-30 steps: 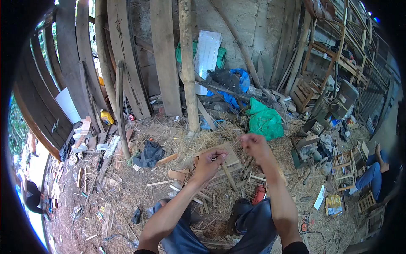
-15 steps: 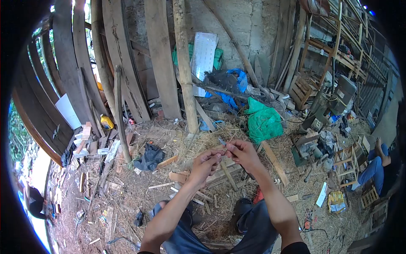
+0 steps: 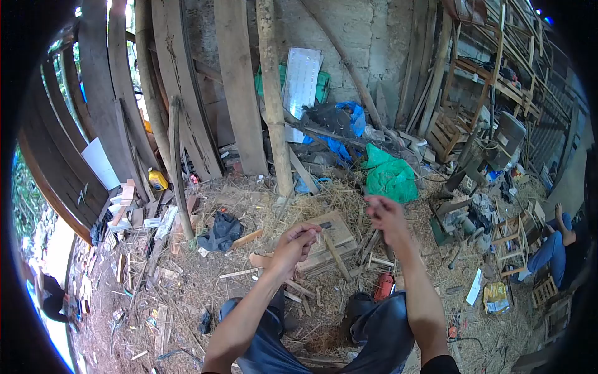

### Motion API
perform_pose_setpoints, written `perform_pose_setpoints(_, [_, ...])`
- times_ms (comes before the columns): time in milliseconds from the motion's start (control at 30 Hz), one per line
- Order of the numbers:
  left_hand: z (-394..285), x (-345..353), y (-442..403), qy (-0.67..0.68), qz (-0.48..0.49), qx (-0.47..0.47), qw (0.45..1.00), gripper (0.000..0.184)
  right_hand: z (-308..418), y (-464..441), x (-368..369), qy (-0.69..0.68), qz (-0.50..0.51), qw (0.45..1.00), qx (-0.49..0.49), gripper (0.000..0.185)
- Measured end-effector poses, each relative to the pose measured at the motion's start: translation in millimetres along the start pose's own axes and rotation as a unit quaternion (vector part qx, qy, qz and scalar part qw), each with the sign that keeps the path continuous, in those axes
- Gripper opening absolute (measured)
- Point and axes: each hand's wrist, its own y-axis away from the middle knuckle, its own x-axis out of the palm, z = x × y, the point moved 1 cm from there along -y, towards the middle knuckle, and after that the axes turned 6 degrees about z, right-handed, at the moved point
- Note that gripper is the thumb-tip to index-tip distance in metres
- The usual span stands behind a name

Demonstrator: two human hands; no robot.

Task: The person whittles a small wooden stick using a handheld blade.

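Note:
My left hand (image 3: 295,248) is closed in a pinch, with a thin pale piece (image 3: 320,230) just showing at its fingertips; its kind is unclear. To the right, my right hand (image 3: 387,219) is blurred, its fingers curled around a small blade that shows only as a dark smear above them. The two hands are well apart. Below and between them lies a wooden block (image 3: 339,235) with a small dark flat object (image 3: 325,225) on top. A wooden stick (image 3: 336,257) leans against the block.
A red cylindrical object (image 3: 384,287) lies by my right knee. Beyond my hands are a green sack (image 3: 390,179), a wooden post (image 3: 274,118) and a black plastic bag (image 3: 220,232). Straw and wood scraps cover the ground. A seated person (image 3: 554,246) is at the far right.
My hands were together, with a pointed grey blade showing between them. They have since parted: the right moved right, the left slightly left and down, bringing the block into view.

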Motion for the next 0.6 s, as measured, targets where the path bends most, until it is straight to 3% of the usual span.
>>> perform_pose_setpoints(100, [2.9,3.4,-4.9,0.002,-0.003,-0.004,1.0,0.017,-3.2,7.7,47.8,0.007,0.058,0.998,-0.01,0.024])
perform_pose_setpoints(167, [5.9,7.6,-6.3,0.005,0.014,-0.001,1.0,0.017,-1.1,13.0,68.5,0.017,0.152,0.988,0.005,0.023])
perform_pose_setpoints(400, [10.3,6.1,-10.5,0.005,0.03,0.027,0.999,0.015,-8.0,-2.5,55.7,-0.001,0.169,0.984,0.056,0.021])
perform_pose_setpoints(467, [13.8,6.3,-10.4,-0.001,0.032,0.019,0.999,0.015,-12.8,-12.2,41.3,0.012,0.109,0.994,0.027,0.02])
perform_pose_setpoints(533, [10.5,8.3,-3.2,-0.014,0.033,0.004,0.999,0.016,-2.8,-14.1,30.9,0.047,-0.072,0.996,0.02,0.016])
perform_pose_setpoints(600, [8.1,5.6,3.3,-0.025,0.032,-0.008,0.999,0.017,-3.0,-30.5,-23.2,-0.039,-0.092,0.992,-0.078,0.016])
